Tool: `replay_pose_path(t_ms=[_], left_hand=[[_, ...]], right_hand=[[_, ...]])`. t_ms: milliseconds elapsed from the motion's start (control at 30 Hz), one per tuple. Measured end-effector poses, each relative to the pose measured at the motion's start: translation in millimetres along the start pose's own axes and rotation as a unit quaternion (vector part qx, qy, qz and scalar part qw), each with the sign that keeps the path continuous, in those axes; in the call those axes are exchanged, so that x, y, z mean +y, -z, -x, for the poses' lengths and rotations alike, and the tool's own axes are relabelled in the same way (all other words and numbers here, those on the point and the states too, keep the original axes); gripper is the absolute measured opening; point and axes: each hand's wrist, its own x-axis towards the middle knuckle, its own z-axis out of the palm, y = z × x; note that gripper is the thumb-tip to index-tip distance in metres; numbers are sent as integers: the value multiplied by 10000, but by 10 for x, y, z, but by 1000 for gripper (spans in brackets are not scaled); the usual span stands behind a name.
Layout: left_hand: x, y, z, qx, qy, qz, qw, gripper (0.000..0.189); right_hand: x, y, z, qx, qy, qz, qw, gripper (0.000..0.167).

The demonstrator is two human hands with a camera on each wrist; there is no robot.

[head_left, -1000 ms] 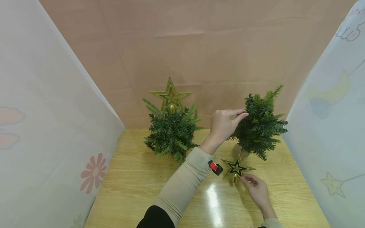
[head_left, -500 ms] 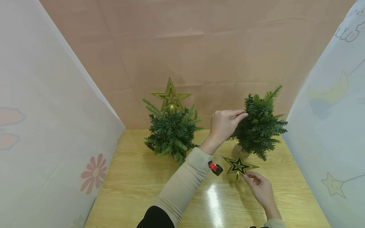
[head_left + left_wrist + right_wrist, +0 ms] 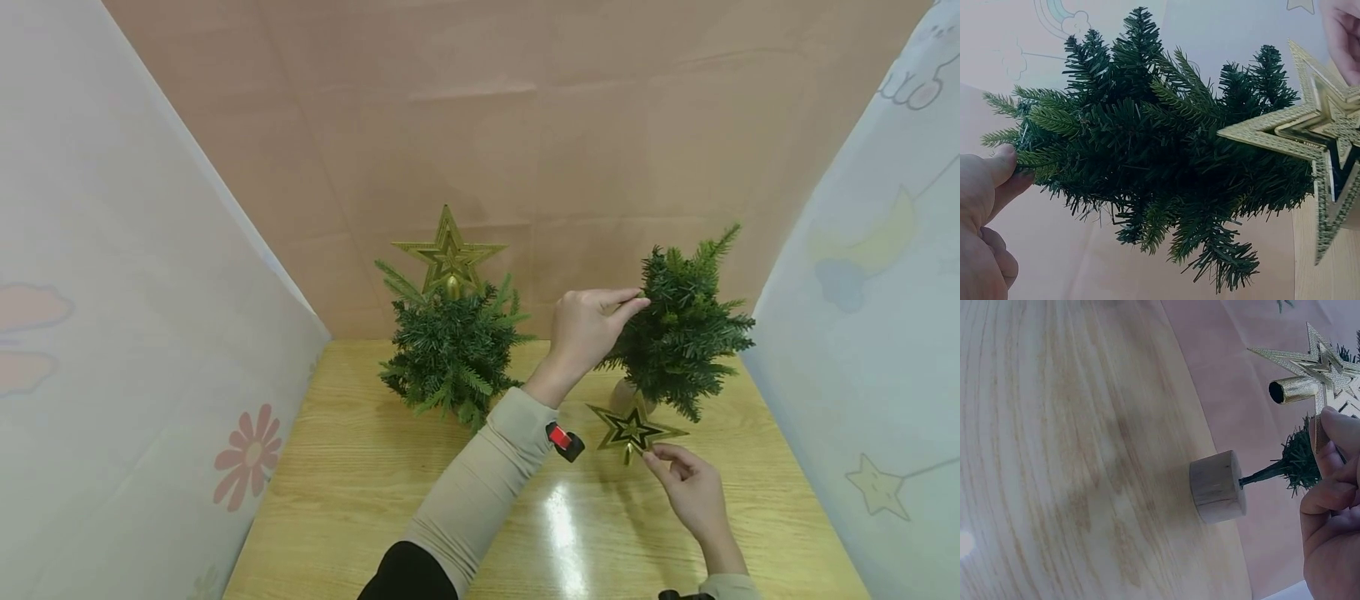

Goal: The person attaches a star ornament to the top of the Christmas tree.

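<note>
My left hand [image 3: 588, 333] pinches a light green branch tip of the small artificial Christmas tree [image 3: 686, 333] on the right, between thumb and forefinger. In the left wrist view, that tip shows between the fingers of the left hand [image 3: 985, 212]. My right hand [image 3: 693, 492] pinches one lower point of a gold star tree topper [image 3: 632, 429], held in front of this tree's base. The right wrist view shows the topper's hollow gold socket [image 3: 1291, 390] with its dark opening. Below the foliage stands the tree's round wooden base [image 3: 1216, 487].
Left of the hands stands a second small Christmas tree [image 3: 453, 358] with a gold star [image 3: 450, 250] upright on its top. The wooden table [image 3: 337, 500] is bounded by a brownish back cloth [image 3: 450, 125] and pale printed cloths on both sides.
The right hand has moved slightly up and to the right with the gold star tree topper, which has tilted a little. The left hand has stayed at the branch tip.
</note>
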Motion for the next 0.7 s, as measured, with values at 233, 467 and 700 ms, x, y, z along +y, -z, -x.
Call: replay_pose_path(t_ms=[233,467,700], left_hand=[[2,-2,10,-9,74,-15,10000,28],[15,-5,19,-24,167,53,9998,28],[26,8,11,-9,177,-4,9998,29]], right_hand=[[-116,47,-15,101,39,12,9999,29],[-224,99,-29,274,195,-6,9994,26],[-364,176,-45,438,397,-12,9982,23]])
